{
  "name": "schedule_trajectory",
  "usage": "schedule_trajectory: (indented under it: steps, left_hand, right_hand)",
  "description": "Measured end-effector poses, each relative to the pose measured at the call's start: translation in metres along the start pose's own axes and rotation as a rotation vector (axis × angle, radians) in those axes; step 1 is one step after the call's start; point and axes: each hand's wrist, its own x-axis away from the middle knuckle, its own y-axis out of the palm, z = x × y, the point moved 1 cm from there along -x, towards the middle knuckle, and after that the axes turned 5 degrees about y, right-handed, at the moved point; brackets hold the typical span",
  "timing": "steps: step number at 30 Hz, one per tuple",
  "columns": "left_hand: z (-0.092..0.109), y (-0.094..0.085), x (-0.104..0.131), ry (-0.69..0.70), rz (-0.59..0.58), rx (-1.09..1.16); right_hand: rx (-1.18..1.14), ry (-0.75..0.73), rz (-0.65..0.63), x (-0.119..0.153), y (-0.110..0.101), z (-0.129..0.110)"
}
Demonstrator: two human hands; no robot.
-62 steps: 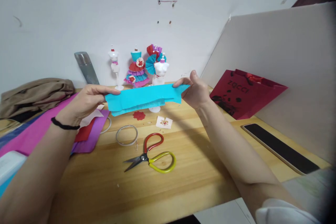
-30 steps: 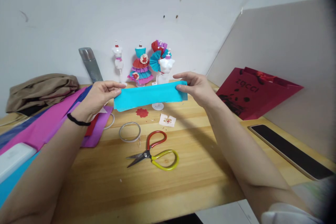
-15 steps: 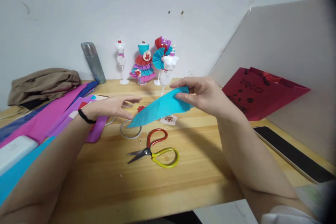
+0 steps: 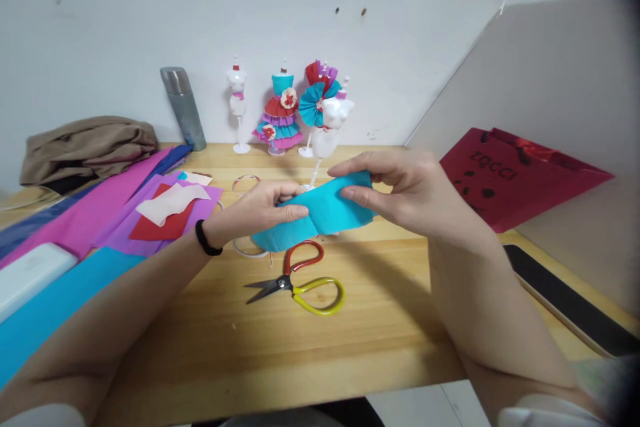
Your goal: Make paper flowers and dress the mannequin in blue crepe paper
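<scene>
A strip of turquoise crepe paper [image 4: 325, 210] is stretched between my two hands above the table. My left hand [image 4: 267, 210] pinches it near its middle-left, thumb on top, and the left end droops past the thumb. My right hand [image 4: 395, 190] grips the right end between thumb and fingers. Just below the paper lies a pair of scissors [image 4: 283, 282], blades parted, with one red and one yellow handle. A white ring [image 4: 247, 250] is partly covered by the paper. Behind my hands stands a bare white mini mannequin [image 4: 325, 140].
More mini mannequins stand by the wall, one in a layered paper dress [image 4: 277, 113]. Coloured paper sheets [image 4: 115, 180], brown cloth [image 4: 90, 147] and a flask [image 4: 183, 107] are at the left. A red gift bag [image 4: 500, 177] and a phone [image 4: 570, 300] lie at the right.
My left hand has moved right and closed on the turquoise paper, which hung from my right hand alone before. The view has shifted slightly.
</scene>
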Motion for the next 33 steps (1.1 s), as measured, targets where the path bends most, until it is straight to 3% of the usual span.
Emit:
schedule_trajectory:
  steps: [7, 18, 22, 26, 33]
  left_hand:
    - [0.014, -0.002, 0.005, -0.212, 0.061, 0.073]
    - [0.002, -0.014, 0.007, -0.354, 0.101, -0.004]
    - [0.004, -0.015, 0.006, -0.306, 0.128, -0.099]
    - [0.009, -0.016, 0.004, -0.246, 0.126, -0.282]
    - [0.01, -0.013, 0.004, -0.142, 0.062, -0.526]
  right_hand:
    - [-0.067, 0.047, 0.072, -0.005, -0.005, 0.005]
    - [-0.08, 0.161, 0.032, -0.019, -0.015, 0.032]
    - [0.099, 0.199, -0.06, -0.021, -0.018, 0.037]
    - [0.343, 0.119, -0.161, -0.022, -0.016, 0.034]
    - [0.525, 0.038, -0.282, -0.019, 0.004, 0.022]
